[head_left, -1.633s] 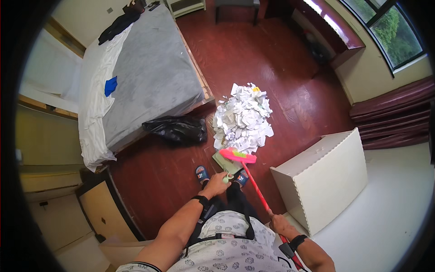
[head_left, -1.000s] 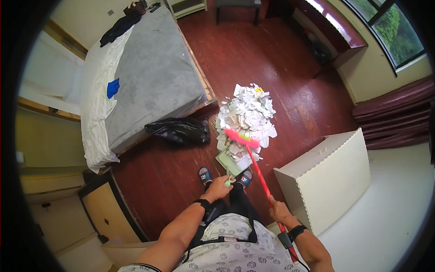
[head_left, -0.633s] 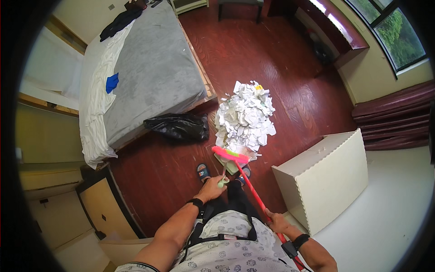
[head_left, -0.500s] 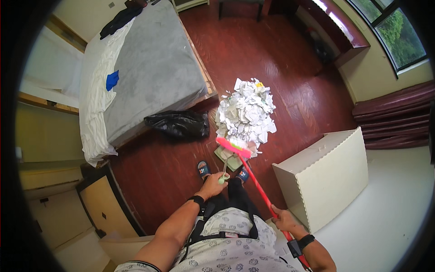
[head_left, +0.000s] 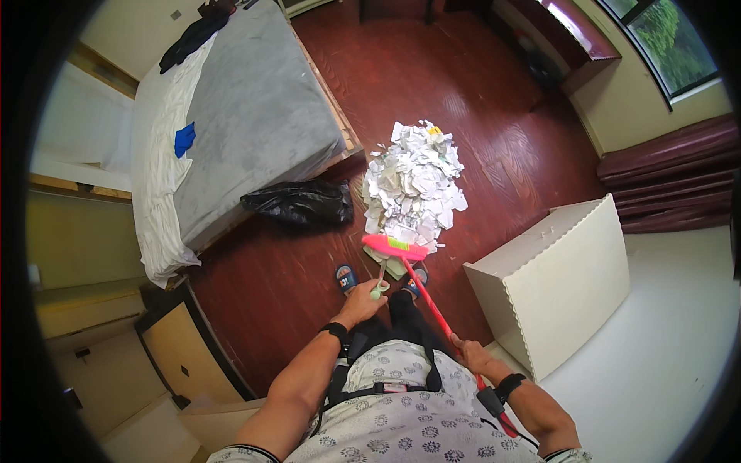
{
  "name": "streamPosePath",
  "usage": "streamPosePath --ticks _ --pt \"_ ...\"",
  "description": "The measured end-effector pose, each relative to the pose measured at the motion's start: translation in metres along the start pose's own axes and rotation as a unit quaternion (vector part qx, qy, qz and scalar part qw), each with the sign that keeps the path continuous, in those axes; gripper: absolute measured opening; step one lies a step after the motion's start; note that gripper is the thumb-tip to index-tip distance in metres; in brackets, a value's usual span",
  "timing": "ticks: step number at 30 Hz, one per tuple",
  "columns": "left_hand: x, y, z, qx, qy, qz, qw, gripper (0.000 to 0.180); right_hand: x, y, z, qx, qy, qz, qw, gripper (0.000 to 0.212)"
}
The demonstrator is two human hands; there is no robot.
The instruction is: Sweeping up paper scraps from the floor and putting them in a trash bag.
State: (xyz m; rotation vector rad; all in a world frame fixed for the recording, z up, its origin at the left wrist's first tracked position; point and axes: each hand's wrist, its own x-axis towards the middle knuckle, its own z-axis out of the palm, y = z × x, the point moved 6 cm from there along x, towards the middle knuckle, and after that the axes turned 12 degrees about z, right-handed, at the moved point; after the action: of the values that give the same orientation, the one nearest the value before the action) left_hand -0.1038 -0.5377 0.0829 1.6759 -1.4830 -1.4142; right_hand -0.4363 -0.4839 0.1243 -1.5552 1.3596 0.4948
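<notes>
Pink bristles mark the broom head (head_left: 395, 247), which has shifted toward the person's feet over the last half second and now covers most of the pale green dustpan (head_left: 395, 268), where more of the pan showed then. That puts the head at the near edge of the loose white paper heap (head_left: 414, 185), over the pan rather than on the heap's slope; the heap itself looks about as big as before, so nearly all of it remains on the red wooden floor (head_left: 270, 316). The left hand (head_left: 360, 303) has its fingers curled round the pale green dustpan handle (head_left: 377, 294), while the right hand (head_left: 472, 355) has its fingers wrapped about the red broom pole (head_left: 432, 302). What lies inside the pan is hidden. A black plastic bag (head_left: 301, 204) slumps beside the bed (head_left: 255, 116), left of the heap; a white cabinet (head_left: 567, 282) stands to the right.
</notes>
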Motion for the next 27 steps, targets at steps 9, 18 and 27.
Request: streamPosePath --ticks 9,18,27 --pt "-0.003 -0.003 -0.009 -0.017 -0.004 -0.009 1.0 0.041 -0.058 0.018 -0.08 0.167 -0.061 0.207 0.962 0.07" --pt "-0.007 -0.026 -0.017 -0.037 0.004 -0.061 0.997 0.031 -0.021 0.139 -0.177 -0.221 0.097 0.069 0.968 0.061" --pt "-0.05 0.036 -0.036 0.016 -0.014 -0.031 0.999 0.031 0.007 0.242 -0.273 -0.323 0.142 0.309 0.883 0.02"
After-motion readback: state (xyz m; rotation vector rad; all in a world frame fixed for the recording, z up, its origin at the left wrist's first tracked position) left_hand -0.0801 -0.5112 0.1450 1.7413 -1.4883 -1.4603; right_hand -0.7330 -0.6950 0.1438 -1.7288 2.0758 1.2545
